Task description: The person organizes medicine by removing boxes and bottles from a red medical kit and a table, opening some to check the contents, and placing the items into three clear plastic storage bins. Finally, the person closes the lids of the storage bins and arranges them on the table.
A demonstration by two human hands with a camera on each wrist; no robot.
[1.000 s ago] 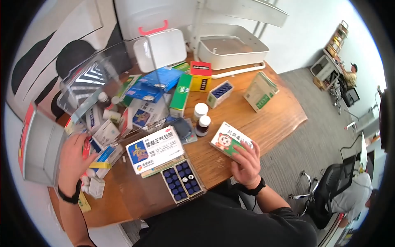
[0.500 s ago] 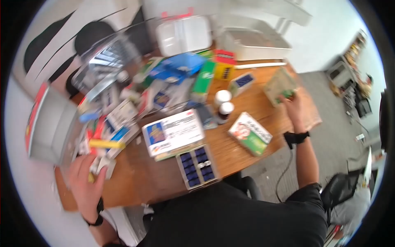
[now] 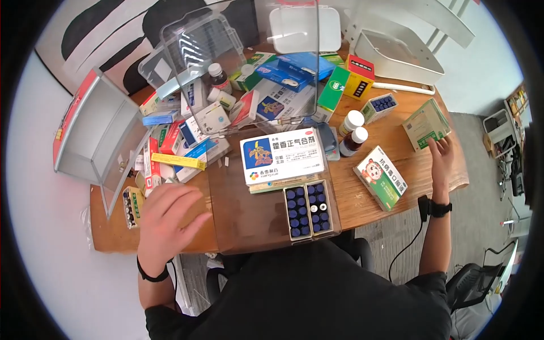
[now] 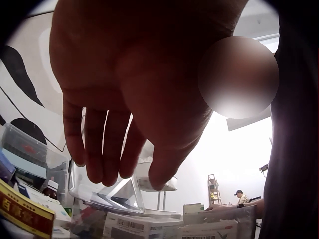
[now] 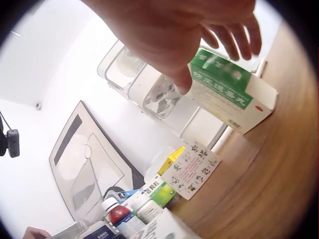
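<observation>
My right hand (image 3: 442, 164) is at the near right edge of an upright beige-and-green medicine box (image 3: 425, 126). In the right wrist view its fingers (image 5: 239, 42) are spread and extended, with the thumb overlapping the box's side. Left of it lies a white-and-green medicine box (image 3: 382, 178) with a cartoon figure. My left hand (image 3: 170, 224) hovers near the table's front left, fingers loosely bent and holding nothing. Just beyond it are a thin yellow box (image 3: 178, 161) and a small carton of vials (image 3: 132, 207) in a heap of medicine boxes.
A large white medicine box (image 3: 283, 156) lies mid-table, before a tray of blue-capped vials (image 3: 309, 209). Two bottles, one a brown bottle (image 3: 354, 141), stand beside it. Clear plastic bins (image 3: 187, 45), a grey-walled open box (image 3: 105, 122) and a white rack (image 3: 396, 54) surround the heap.
My right hand has left the white-and-green box and reached the beige-and-green one. My left hand has come back from the heap toward the table's front edge. The head view has shifted.
</observation>
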